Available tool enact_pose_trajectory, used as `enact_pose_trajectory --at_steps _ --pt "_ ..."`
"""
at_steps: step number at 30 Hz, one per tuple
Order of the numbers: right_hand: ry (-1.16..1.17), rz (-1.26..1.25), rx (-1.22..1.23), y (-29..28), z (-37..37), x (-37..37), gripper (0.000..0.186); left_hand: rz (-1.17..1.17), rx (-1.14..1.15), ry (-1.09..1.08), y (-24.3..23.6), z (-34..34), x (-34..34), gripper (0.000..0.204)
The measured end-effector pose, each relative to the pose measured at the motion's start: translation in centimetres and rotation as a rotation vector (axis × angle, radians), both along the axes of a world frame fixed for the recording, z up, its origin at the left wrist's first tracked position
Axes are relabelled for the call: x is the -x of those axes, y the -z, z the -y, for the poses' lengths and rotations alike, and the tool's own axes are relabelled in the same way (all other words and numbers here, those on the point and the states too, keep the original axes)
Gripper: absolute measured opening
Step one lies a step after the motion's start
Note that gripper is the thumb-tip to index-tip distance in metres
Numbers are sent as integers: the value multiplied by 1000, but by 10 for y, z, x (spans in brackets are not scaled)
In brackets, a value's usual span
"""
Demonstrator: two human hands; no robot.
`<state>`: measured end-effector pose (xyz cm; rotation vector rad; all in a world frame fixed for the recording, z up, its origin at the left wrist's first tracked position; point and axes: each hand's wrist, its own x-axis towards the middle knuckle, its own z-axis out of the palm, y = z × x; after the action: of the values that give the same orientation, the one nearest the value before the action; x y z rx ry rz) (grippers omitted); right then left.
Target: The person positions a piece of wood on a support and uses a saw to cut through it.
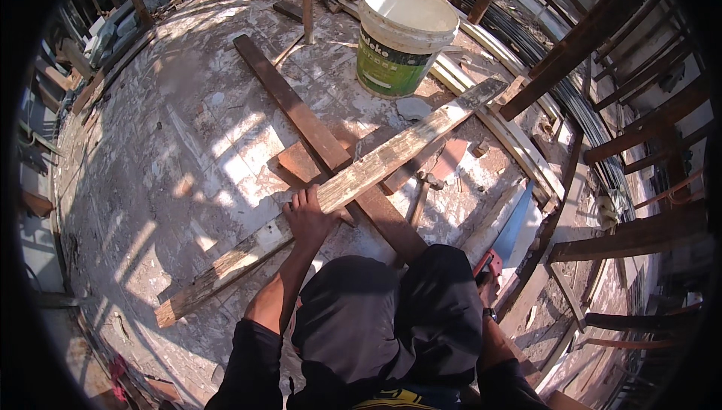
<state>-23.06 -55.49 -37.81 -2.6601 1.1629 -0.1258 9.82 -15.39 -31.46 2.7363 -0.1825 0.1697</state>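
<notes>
My left hand (307,216) is closed over the edge of a long, weathered, pale wooden beam (391,163). That beam lies slantwise across a dark brown beam (293,113), with a short wooden block (298,160) under the crossing. Low on the right, my right hand (489,287) grips the red handle of a handsaw (516,222). Its bluish blade points up and away from me, apart from the pale beam. A hammer (430,182) rests on the ground between the beams and the saw, its handle toward my knees.
A white bucket with a green label (398,41) stands beyond the beams. Pale timber lengths (519,147) and long dark rods (579,109) lie to the right. Upright and slanting wooden posts (579,41) rise at the right. Dust and scraps cover the floor (180,147).
</notes>
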Motion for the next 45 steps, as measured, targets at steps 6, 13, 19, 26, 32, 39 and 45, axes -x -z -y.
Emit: enact_pose_trajectory --at_steps 6,13,19,26,32,39,45 --pt "213 394 -548 -90 -22 -49 60 14 -26 42 -7 -16 12 92" --pt "182 589 -1516 -204 -154 -210 89 -183 -10 -24 -69 -26 41 96" --pt "313 658 -2258 -133 -206 -264 120 -168 -5 13 -119 -40 53 91" --pt "167 601 -2398 -125 -217 -249 110 -111 -33 54 -121 -62 70 89" --pt "219 577 -2450 -139 -219 -247 91 -88 39 45 -107 -57 78 88" --pt "-167 542 -1450 -189 -160 -206 46 -43 106 22 -73 -32 56 88" --pt "46 626 -971 -217 -41 -120 53 -72 102 -5 -51 30 14 86"
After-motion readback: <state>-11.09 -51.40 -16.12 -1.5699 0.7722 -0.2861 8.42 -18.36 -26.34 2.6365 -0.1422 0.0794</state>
